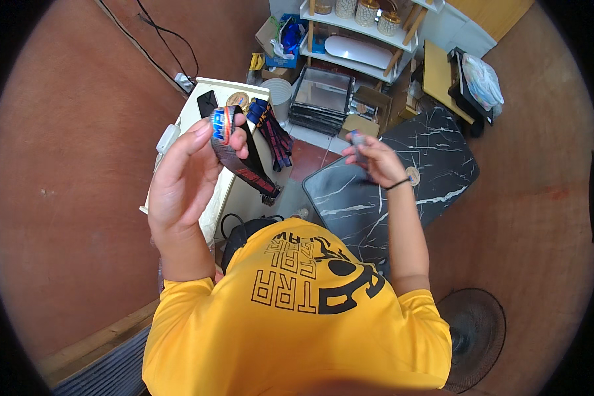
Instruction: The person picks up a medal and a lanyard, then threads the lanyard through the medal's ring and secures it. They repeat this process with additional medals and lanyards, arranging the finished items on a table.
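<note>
Raised at the left, my left hand is closed on a dark lanyard with red lettering. One part of the lanyard, with bright blue and orange print, curls round between thumb and fingers. Its long band hangs down past the white table's edge, with what looks like a metal clip at the lower end. My right hand is held over the black marbled table, its fingers bent round a small grey-blue thing. Blur hides what kind of thing that is. More dark lanyards drape over the white table's right edge.
The white table also bears a dark phone and a round golden disc. Another disc lies on the black marbled table. Behind stand a white bin, stacked dark trays and shelves. A fan is at right.
</note>
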Demonstrator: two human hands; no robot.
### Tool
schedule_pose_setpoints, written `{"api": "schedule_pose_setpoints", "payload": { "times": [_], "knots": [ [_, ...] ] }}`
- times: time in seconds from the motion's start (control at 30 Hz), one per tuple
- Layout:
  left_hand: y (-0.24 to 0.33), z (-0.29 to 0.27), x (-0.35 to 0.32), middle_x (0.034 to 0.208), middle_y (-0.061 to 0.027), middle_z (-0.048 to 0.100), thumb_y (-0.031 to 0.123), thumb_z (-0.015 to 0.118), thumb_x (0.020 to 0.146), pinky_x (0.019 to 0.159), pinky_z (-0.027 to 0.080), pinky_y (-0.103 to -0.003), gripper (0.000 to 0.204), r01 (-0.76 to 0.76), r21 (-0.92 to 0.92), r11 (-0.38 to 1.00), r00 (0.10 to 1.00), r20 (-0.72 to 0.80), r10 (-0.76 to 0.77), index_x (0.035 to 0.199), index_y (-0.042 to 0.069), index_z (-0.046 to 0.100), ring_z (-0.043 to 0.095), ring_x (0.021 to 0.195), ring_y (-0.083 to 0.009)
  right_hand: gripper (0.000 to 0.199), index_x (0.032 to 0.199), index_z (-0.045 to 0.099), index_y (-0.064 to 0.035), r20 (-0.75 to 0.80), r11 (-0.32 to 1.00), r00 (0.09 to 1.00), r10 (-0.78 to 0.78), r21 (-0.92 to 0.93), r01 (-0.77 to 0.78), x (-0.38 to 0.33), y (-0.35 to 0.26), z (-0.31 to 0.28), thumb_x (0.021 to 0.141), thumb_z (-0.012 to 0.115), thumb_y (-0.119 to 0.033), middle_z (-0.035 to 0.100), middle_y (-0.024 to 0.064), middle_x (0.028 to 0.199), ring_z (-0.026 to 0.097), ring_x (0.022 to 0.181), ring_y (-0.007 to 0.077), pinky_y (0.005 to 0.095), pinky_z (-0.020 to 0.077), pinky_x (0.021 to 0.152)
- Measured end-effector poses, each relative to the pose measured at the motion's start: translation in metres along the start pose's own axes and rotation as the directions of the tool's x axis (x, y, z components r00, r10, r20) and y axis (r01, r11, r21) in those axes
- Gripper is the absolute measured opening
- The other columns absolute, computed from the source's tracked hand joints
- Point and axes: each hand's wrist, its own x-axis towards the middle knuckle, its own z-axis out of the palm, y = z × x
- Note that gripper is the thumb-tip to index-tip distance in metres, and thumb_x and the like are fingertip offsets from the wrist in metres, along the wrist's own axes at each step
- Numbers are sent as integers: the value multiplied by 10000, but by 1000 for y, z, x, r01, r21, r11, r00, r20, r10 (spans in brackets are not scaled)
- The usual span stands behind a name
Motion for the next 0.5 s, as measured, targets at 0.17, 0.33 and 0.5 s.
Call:
{"api": "schedule_pose_setpoints", "payload": {
  "times": [0.17, 0.33, 0.5],
  "knots": [
    [-6, 8, 3, 977, -128, 635, 260, 445, 988, 897, 443, -329, 418, 8, -17, 1000, 1000, -5, -8, 1193, -92, 540, 594, 932, -211, 543, 1321, 467, 68, -130, 951, 942, -310, -32, 309, -53, -78, 22, 785, 389, 60, 535, 210, 1317, 599, 1126, 291, 365, 494, 947],
    [-12, 12, 8, 990, -125, 656, 301, 420, 1006, 873, 477, -330, 426, 56, 5, 998, 998, -8, -56, 1183, -62, 555, 631, 926, -200, 482, 1242, 534, 89, -93, 824, 818, -567, -58, 564, -86, -106, 36, 793, 362, 116, 450, 247, 1397, 556, 1190, 358, 429, 583, 812],
    [-13, 16, 13, 891, -114, 649, 359, 404, 1021, 828, 476, -317, 460, 58, 41, 997, 998, 37, -60, 1145, -52, 568, 620, 869, -186, 424, 1205, 587, 68, -44, 519, 564, -825, -455, 724, -87, -116, 56, 788, 545, 132, 496, 236, 1363, 563, 1187, 290, 379, 538, 896]
  ]
}}
